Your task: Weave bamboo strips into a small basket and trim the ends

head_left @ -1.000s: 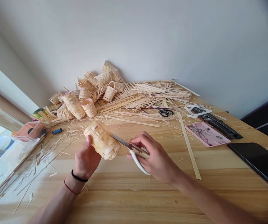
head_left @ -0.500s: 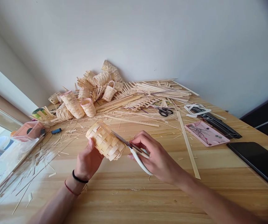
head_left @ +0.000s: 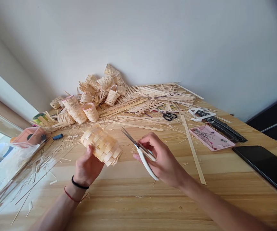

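A small woven basket (head_left: pixel 102 144) of pale wood strips lies tilted on its side in my left hand (head_left: pixel 88 166). The thumb presses on its near wall, and the other fingers are hidden behind and beneath it. White-handled scissors (head_left: pixel 143 160) are gripped in my right hand (head_left: pixel 164 160), a little to the right of the basket. Their blades point up and to the left, nearly closed and apart from the weave. Loose strip ends stick out at the basket's right end.
Several woven baskets (head_left: pixel 74 109) are heaped at the back left beside piled wood strips (head_left: pixel 165 93). Black-handled scissors (head_left: pixel 169 115) lie nearby. On the right are a pink tray (head_left: pixel 213 138) with pins, a black stapler-like tool (head_left: pixel 227 128) and a phone (head_left: pixel 263 166). A pink bin (head_left: pixel 31 136) stands left.
My left hand has moved the basket left, away from the scissors. The blades no longer reach the basket's edge and have swung more upright; the right hand has moved slightly right.
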`<state>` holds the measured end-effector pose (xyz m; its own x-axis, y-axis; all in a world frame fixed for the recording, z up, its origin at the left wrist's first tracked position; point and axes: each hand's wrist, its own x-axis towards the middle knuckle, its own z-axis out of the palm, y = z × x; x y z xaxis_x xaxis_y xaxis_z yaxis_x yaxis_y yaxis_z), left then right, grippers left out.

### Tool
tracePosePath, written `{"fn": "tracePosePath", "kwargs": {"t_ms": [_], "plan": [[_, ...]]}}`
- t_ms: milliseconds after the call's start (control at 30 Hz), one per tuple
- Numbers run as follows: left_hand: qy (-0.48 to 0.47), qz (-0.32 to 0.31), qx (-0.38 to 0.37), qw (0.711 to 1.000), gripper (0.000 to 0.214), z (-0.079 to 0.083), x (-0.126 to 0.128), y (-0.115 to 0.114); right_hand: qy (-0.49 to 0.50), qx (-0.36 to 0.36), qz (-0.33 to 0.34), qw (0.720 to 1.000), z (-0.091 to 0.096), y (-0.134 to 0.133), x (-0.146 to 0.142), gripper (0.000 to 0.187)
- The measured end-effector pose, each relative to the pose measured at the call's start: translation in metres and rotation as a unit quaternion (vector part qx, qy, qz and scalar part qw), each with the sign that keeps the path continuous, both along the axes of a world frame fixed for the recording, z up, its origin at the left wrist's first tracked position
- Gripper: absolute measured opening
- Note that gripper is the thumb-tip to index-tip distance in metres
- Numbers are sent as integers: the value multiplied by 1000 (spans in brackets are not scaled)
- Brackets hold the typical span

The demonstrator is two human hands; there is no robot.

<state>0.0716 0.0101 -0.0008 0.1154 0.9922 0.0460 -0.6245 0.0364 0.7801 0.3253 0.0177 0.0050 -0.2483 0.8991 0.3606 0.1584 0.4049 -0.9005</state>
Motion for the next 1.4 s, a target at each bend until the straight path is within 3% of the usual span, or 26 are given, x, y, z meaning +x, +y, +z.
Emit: {"fn": "tracePosePath", "kwargs": {"t_ms": [100, 333, 500, 767, 967, 1167, 1267, 1400], "plan": [[8, -9, -5, 1000, 63, -3, -2, 0, -7, 4, 13, 1000, 0, -1, 0, 19], [-3, -34, 16, 999, 69, 15, 3, -4, 4, -27, 71, 997, 1, -5, 0, 19], [-2, -35, 15, 999, 67, 13, 4, -5, 2, -27, 107, 994, 4, -9, -2, 19], [87, -84, 15, 993, 64, 5, 7, -6, -29, 1, 85, 996, 0, -6, -3, 17], [117, -24, -15, 993, 60, 7, 11, -5, -36, 24, 72, 996, -3, -7, -4, 16], [122, -55, 9, 991, 64, 7, 16, -6, -47, 53, 49, 996, -7, -5, -4, 17], [129, -42, 7, 991, 56, 7, 17, -6, -45, 64, 52, 996, -7, -6, -5, 17], [126, -27, -2, 992, 61, 7, 16, -6, -39, 70, 62, 995, -5, -8, -6, 20]]}}
